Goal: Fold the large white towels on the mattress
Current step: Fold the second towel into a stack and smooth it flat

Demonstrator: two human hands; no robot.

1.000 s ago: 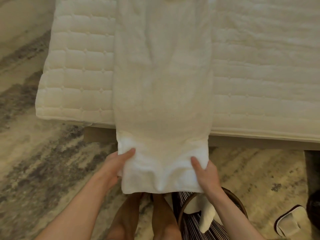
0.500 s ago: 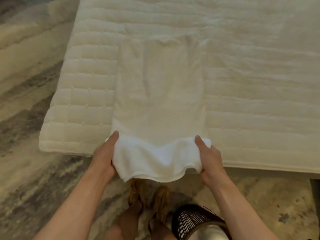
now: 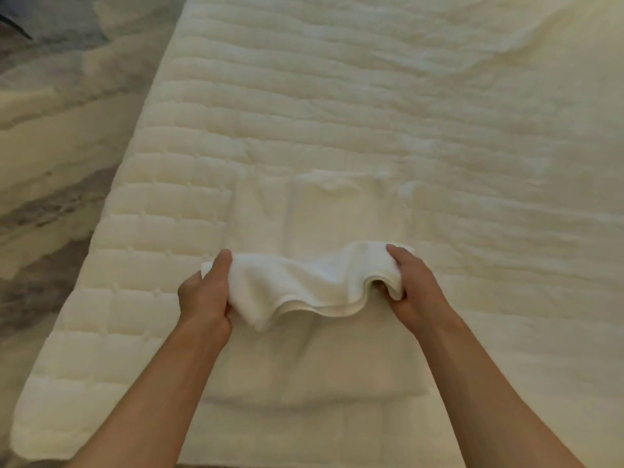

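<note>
left hand (image 3: 206, 292) and right hand (image 3: 410, 285) each clamp a corner of the fluffy white towel (image 3: 297, 292), its layered edge sagging (wavy) above the quilted mattress (image 3: 439, 130); lower half lies flat.

The towel (image 3: 304, 292) is soft, matt terry cloth — the mattress (image 3: 439, 130) quilted, dimpled matt fabric.

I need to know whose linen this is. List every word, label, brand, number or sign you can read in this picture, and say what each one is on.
None: no text can be read anywhere in this view.
White towel, held at its near edge by the left hand and right hand: no tag or print shows.
Quilted mattress: plain stitching only, no label in view.
Floor: marbled pattern, no writing.
</note>
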